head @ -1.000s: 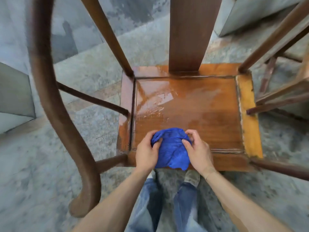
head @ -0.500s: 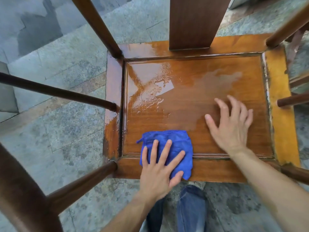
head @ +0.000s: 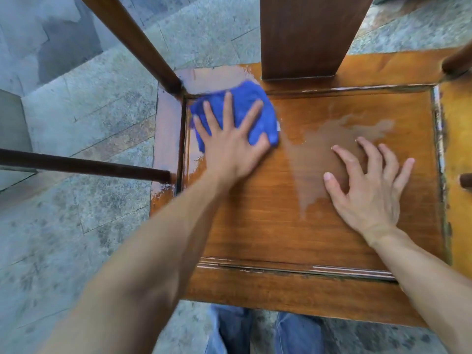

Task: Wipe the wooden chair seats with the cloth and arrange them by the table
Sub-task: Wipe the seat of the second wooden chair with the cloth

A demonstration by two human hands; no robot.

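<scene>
Left hand (head: 231, 146) flat on the blue cloth (head: 240, 108), fingers straight and spread, pressing it onto the chair seat (head: 255, 226) in the upper left of the seat panel. The cloth is bunched right into the corner, touching the raised frame edge there and sitting just beside the foot of the slanted post (head: 132, 39) that rises toward the upper left of the frame. Above and to the right of it, the broad back splat (head: 306, 34) stands on the far rail, close to the cloth's upper right edge.

Right hand (head: 370, 185) on the bare wood at centre right, fingers spread and bent at the knuckles, fingertips touching the surface, holding nothing. It sits over a dull patch (head: 332, 149) in the middle of the panel; glossy wet streaks show along the left rail. Between the two hands lies a strip of open seat, and the whole lower half of the panel down to the near rail is open wood. An armrest rod (head: 84, 164) comes in from the left edge and meets the seat's left rail. Stone paving (head: 76, 226) fills the left side; blue jeans (head: 260, 333) show at the bottom.

Against half a second ago: the cloth was at the near left of the seat under the left hand, and now it is up in the far left corner. The right hand stays on the right half, its fingers more curled than before. The view has closed in on the seat.
</scene>
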